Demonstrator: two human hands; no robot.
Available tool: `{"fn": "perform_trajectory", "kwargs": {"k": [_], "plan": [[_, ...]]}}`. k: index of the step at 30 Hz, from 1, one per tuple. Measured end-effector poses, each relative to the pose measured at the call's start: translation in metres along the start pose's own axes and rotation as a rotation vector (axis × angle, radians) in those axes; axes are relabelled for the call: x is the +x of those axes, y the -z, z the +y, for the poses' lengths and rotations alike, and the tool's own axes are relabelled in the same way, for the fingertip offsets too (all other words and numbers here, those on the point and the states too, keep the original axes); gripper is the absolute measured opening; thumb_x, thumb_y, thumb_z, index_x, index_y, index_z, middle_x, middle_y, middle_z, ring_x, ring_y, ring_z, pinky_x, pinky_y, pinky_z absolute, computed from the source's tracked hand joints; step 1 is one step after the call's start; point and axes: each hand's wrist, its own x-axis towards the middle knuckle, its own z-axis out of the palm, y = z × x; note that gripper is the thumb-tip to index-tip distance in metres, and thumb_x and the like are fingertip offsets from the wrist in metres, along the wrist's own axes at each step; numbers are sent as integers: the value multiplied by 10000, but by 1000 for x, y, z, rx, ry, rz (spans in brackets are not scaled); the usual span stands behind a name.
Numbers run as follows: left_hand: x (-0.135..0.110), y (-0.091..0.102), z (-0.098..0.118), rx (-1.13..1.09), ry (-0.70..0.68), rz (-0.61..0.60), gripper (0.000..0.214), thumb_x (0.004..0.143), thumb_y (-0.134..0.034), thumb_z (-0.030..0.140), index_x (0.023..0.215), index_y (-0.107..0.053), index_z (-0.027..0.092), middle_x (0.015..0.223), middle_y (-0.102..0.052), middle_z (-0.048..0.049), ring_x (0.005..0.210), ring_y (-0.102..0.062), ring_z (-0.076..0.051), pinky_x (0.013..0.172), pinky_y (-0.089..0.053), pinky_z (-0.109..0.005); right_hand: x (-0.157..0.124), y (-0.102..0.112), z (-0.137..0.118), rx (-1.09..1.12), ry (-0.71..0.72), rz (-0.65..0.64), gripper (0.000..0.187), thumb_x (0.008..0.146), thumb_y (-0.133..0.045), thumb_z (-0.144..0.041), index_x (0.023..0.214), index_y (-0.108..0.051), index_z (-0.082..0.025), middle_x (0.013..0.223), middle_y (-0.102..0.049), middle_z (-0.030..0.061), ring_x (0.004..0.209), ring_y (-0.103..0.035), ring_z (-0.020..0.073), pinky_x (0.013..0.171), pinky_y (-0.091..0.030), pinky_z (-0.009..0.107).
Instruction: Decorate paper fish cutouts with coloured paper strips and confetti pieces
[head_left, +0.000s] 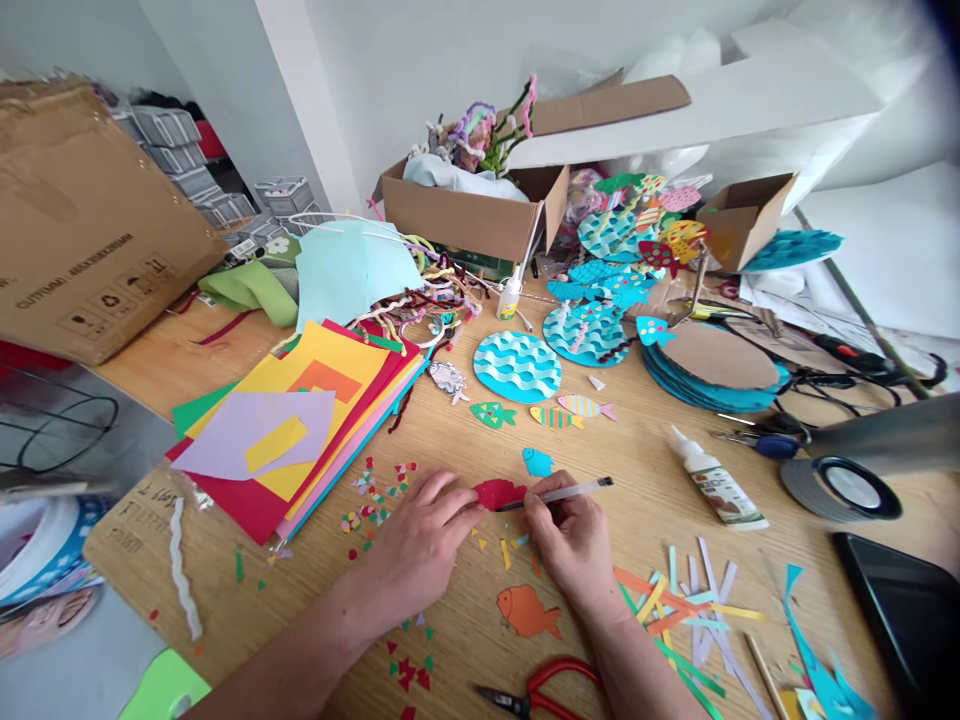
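A small red paper cutout (498,494) lies on the wooden table between my hands. My left hand (426,535) holds its left end, with bent fingers close together and fingertips on the paper. A pen (574,490) with a clear barrel and a dark end is pinched in my right hand (568,538); its point meets the cutout's lower edge. Just behind is a blue paper fish (537,461), and nearer to me an orange paper fish (529,611) with a drawn eye and mouth. Scissors with red handles (551,690) rest at the front edge of view.
Coloured paper sheets (300,420) are stacked at left. Paper strips (690,610), a glue bottle (718,478) and a tape roll (840,488) lie at right. Behind are wavy blue discs (517,366), decorated fish (556,416) and a cardboard box (465,215). Confetti bits (369,508) lie near my left hand.
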Motion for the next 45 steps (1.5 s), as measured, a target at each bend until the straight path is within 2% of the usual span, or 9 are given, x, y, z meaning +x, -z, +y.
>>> {"fn": "perform_trajectory", "kwargs": {"k": [12, 45], "plan": [[0, -1, -1, 6, 7, -7, 483, 778, -437, -3, 1211, -537, 187, 1214, -561, -35, 1201, -370, -241, 1081, -338, -447, 1, -1, -1, -49, 29, 1, 195, 813, -549, -318, 678, -515, -181, 505, -421, -61, 431, -376, 85, 420, -299, 211], [0, -2, -2, 19, -5, -3, 480, 779, -432, -1, 1206, -545, 185, 1214, -566, -49, 1214, -373, -242, 1067, -365, -461, 2, -1, 3, -17, 51, 83, 165, 791, -557, -274, 664, -496, -188, 492, -411, -74, 423, -372, 77, 408, -298, 193]]}}
